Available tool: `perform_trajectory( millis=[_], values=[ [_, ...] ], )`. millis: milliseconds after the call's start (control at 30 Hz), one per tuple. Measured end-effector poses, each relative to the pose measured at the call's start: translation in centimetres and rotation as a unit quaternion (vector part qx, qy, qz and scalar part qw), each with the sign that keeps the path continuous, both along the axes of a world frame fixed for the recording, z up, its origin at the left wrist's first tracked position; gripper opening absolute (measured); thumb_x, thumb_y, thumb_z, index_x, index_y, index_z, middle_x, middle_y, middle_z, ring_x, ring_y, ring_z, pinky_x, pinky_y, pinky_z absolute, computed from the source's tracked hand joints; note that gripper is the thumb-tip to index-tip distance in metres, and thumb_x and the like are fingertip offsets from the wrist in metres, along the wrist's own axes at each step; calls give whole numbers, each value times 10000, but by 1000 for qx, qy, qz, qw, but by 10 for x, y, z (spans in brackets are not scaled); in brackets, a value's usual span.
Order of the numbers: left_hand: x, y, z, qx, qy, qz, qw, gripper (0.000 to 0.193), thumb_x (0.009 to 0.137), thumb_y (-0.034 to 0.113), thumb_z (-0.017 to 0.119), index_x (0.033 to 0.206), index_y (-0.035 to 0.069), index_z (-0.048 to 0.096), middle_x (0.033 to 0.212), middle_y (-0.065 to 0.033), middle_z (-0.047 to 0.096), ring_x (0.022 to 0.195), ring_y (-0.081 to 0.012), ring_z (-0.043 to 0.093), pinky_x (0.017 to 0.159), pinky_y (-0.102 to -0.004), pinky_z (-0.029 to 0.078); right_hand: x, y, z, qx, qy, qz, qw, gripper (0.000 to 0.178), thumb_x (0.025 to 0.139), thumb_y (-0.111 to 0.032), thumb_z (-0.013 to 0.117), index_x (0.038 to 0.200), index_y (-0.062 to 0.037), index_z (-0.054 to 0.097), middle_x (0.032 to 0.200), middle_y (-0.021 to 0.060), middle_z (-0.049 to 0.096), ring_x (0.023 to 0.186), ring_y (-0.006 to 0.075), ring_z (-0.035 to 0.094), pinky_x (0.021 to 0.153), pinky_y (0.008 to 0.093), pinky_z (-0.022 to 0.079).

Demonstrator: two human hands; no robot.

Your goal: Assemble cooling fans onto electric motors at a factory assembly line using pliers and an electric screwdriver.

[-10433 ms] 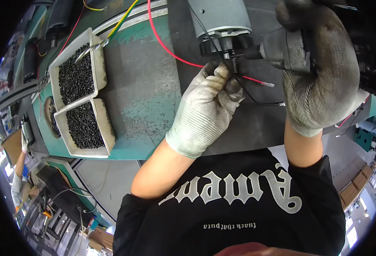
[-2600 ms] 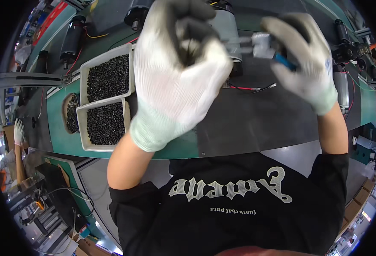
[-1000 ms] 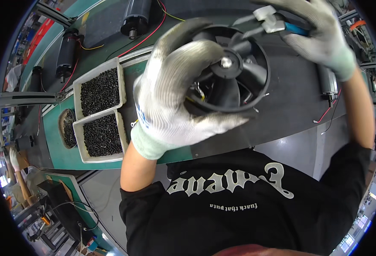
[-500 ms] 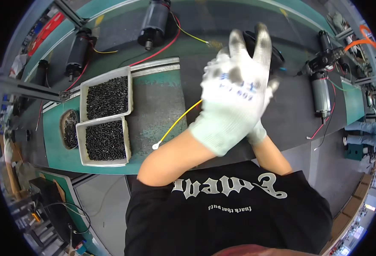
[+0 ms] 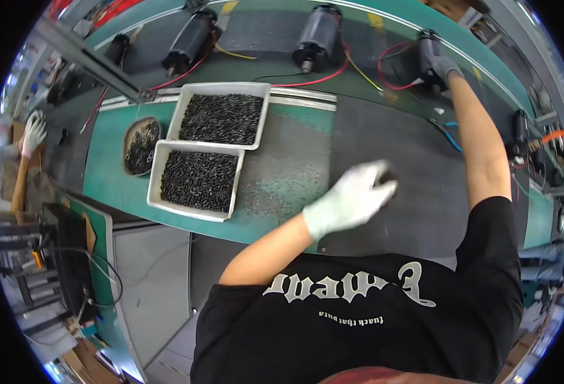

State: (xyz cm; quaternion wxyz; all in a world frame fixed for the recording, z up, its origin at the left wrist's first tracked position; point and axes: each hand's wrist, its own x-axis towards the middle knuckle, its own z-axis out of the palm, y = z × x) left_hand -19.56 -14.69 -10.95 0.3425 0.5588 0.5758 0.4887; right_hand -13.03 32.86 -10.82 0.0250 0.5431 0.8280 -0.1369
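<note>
My right hand (image 5: 446, 66), in a grey-looking glove, reaches far forward at the right. It is closed around the side of a dark cylindrical motor (image 5: 428, 56) with a red wire. My left hand (image 5: 353, 197), in a white glove, hovers over the dark mat near my body. Its fingers are half curled and the thumb stands apart; they are somewhat blurred, with dark fingertips, and I see nothing held. Between my hands and a little to the right lie pliers with blue handles (image 5: 448, 136). A small white piece (image 5: 439, 111) lies just beyond them.
Two white trays (image 5: 262, 121) of small black parts and a round bowl (image 5: 128, 148) stand at left. More motors (image 5: 318, 37) with trailing wires line the far belt. A power tool with an orange hose (image 5: 563, 136) is at right. Another person's gloved hand (image 5: 34, 133) shows far left.
My hands have separated: the right went forward to the motor, the left came down toward my body. The yellow wire with a ring terminal no longer shows. The view has shifted right.
</note>
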Motion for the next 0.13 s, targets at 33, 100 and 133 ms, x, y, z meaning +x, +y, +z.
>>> perform_trajectory(
  millis=[33,100,133],
  values=[
    [-2,-21,0,-50,-11,-18,999,309,903,200,602,1133,-5,588,967,-251,644,888,-378,639,810,-432,508,-22,-8,13,-5,-4,17,1000,550,826,-505,570,1105,-45,684,1170,251,640,1112,370,616,907,419,479],
    [-9,-69,-9,-150,-85,-8,985,408,906,289,642,1215,30,579,1094,-235,642,1035,-344,633,886,-411,498,-59,-63,32,172,14,61,983,516,847,-453,546,1148,-52,668,1244,271,596,1205,374,554,979,408,445],
    [-18,-89,-8,-197,-127,-13,972,444,902,317,657,1242,44,571,1160,-234,629,1109,-318,627,917,-393,495,-78,-79,26,265,-2,122,957,525,846,-424,562,1256,-103,625,1250,275,594,1205,332,578,989,413,447]
  ],
)
